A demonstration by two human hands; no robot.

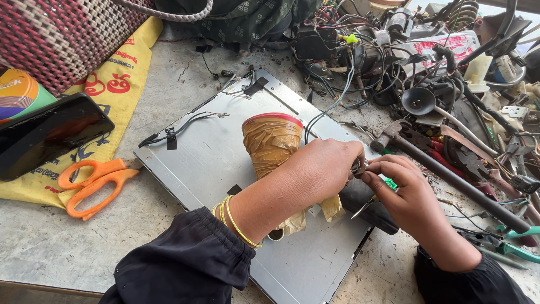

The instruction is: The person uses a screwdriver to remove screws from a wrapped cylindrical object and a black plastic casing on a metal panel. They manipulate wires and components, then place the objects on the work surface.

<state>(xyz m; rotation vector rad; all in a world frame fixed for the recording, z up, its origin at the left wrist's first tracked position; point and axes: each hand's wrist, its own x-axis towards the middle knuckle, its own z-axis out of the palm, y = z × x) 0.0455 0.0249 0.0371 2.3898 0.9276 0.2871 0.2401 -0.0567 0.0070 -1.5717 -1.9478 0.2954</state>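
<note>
My left hand (329,166) and my right hand (402,191) meet over the right edge of a grey metal panel (208,152) lying flat on the bench. Both pinch a small metal part (358,165) between their fingertips. A thin pointed metal tool (363,207), like tweezers, sticks out below my right hand. A cone wrapped in brown tape with a red rim (271,141) lies on the panel, partly hidden by my left forearm. A dark block (371,209) lies under the hands.
Orange scissors (93,183) and a black phone (48,135) rest on a yellow bag at the left, by a woven basket (62,34). A hammer (444,169), pliers, wires and electrical parts crowd the back right. Green-handled cutters (514,242) lie at the right edge.
</note>
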